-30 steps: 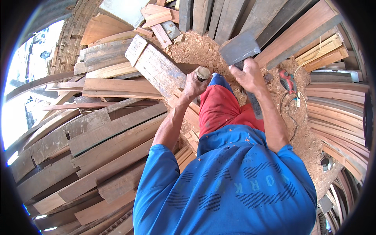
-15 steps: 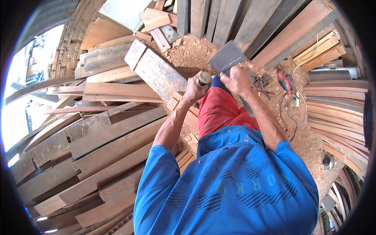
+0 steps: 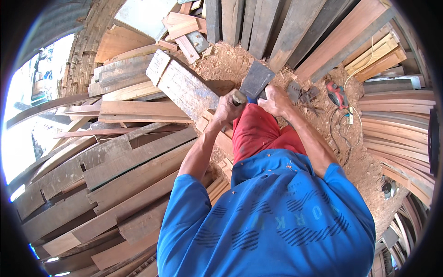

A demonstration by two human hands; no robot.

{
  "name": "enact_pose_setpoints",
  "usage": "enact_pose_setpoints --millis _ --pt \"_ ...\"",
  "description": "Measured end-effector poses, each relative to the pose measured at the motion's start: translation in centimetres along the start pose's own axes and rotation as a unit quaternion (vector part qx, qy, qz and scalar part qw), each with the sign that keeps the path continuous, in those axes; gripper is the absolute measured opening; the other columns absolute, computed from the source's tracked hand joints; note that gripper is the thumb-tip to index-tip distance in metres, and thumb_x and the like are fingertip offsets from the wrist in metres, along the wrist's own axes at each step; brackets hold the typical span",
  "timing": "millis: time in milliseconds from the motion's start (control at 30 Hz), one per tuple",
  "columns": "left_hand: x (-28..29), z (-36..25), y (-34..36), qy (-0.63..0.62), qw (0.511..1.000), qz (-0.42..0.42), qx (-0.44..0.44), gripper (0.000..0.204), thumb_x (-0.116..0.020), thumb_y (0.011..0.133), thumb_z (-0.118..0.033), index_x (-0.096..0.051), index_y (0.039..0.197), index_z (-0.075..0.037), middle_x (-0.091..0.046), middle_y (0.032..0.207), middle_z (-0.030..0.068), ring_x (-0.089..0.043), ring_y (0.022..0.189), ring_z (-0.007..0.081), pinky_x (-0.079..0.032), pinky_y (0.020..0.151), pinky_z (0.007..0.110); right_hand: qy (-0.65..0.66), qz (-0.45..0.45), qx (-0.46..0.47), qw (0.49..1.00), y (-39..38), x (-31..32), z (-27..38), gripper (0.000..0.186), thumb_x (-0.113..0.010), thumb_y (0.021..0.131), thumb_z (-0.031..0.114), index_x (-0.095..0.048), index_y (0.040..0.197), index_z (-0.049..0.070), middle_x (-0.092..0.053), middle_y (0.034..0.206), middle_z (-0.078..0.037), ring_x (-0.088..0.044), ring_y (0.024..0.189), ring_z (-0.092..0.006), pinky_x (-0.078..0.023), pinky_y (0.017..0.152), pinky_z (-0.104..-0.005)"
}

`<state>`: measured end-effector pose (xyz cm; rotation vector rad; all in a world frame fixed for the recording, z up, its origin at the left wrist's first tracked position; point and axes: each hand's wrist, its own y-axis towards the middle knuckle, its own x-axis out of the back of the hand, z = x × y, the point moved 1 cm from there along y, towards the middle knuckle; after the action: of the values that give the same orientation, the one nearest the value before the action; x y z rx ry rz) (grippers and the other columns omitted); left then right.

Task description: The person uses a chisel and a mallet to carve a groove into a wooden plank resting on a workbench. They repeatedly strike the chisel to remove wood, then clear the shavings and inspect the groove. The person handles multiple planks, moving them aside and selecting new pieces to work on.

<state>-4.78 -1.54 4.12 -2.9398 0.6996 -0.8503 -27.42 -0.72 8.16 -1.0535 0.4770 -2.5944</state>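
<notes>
So my left hand [image 3: 228,108] is wrapped snugly round a stubby round-ended handle [image 3: 239,96], its butt poking up out of the top of my fist; whatever's on the lower end is hidden under my hand, so no idea from here. My right hand [image 3: 275,100] is curled firmly round the grip of a dark flat-headed tool [image 3: 257,79], and that squarish head sits right by the butt in front of my lap. Can't make out if the two are actually touching or just overlapping from up here. For what it's worth, I'd say the trick is keeping the left fist steady and the knuckles below the butt, with the dark head landing flat and square, using short controlled strokes, since a glancing one could find my thumb or my knee. Just off my left knuckles there's a worn, pale-faced timber [image 3: 180,83] angling away up and left. My red trousers [image 3: 254,131] are right below my hands, so legs are close to the work; worth minding. Further out, shavings [image 3: 226,62] cover the ground ahead, a red power tool [image 3: 337,94] lies off to my right with its cord, and stacked boards [image 3: 143,157] fill my left side.
</notes>
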Motion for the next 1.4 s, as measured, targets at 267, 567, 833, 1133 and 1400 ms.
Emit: enact_pose_setpoints --millis 267,567,833,1133,1400 --pt "1.6 -3.2 2.5 -0.077 0.989 -0.063 0.110 0.017 -0.074 0.092 -0.016 -0.069 0.103 -0.005 -0.070 0.082 -0.0014 -0.062 0.074 0.0069 -0.052 0.067 0.027 0.155 -0.123 -0.002 0.980 -0.2 2.4 -1.7 0.048 -0.073 0.085 0.034 -0.065 0.116 -0.001 -0.069 0.110 -0.025 -0.067 0.099 -0.0423 -0.053 0.089 -0.0449" --pt "0.7 -0.3 1.3 -0.011 0.996 -0.077 0.042 0.021 -0.076 0.090 -0.018 -0.066 0.102 -0.005 -0.072 0.085 0.0022 -0.064 0.077 0.0082 -0.054 0.070 0.029 0.166 -0.173 0.053 0.969 -0.2 4.7 -0.6 0.041 -0.070 0.087 0.032 -0.068 0.105 -0.005 -0.070 0.098 -0.025 -0.069 0.089 -0.0388 -0.054 0.084 -0.0451" --pt "-0.7 0.9 -0.1 0.032 0.998 -0.057 -0.020 0.023 -0.075 0.084 -0.020 -0.066 0.101 -0.008 -0.072 0.088 0.0174 -0.074 0.088 0.0347 -0.058 0.074 0.042 -0.017 -0.011 -0.004 1.000 -0.2 0.8 1.8 0.044 -0.071 0.086 0.034 -0.066 0.106 -0.005 -0.070 0.106 -0.028 -0.068 0.100 -0.0436 -0.055 0.089 -0.0483" --pt "-0.2 0.9 0.5 -0.023 0.995 -0.088 0.040 0.022 -0.078 0.087 -0.020 -0.063 0.094 -0.005 -0.070 0.081 0.0088 -0.066 0.073 0.0179 -0.054 0.066 0.034 0.046 -0.176 0.059 0.981 -0.7 5.6 1.0 0.047 -0.071 0.086 0.036 -0.066 0.103 -0.007 -0.070 0.101 -0.029 -0.069 0.096 -0.0420 -0.054 0.085 -0.0471" --pt "-0.2 -0.1 -0.6 0.029 0.998 -0.055 0.014 0.024 -0.076 0.084 -0.023 -0.062 0.094 -0.007 -0.069 0.082 0.0164 -0.070 0.079 0.0390 -0.055 0.068 0.043 -0.049 -0.052 0.040 0.997 -1.0 -0.2 0.9 0.041 -0.072 0.082 0.033 -0.070 0.100 -0.003 -0.071 0.090 -0.026 -0.071 0.085 -0.0410 -0.056 0.078 -0.0465"
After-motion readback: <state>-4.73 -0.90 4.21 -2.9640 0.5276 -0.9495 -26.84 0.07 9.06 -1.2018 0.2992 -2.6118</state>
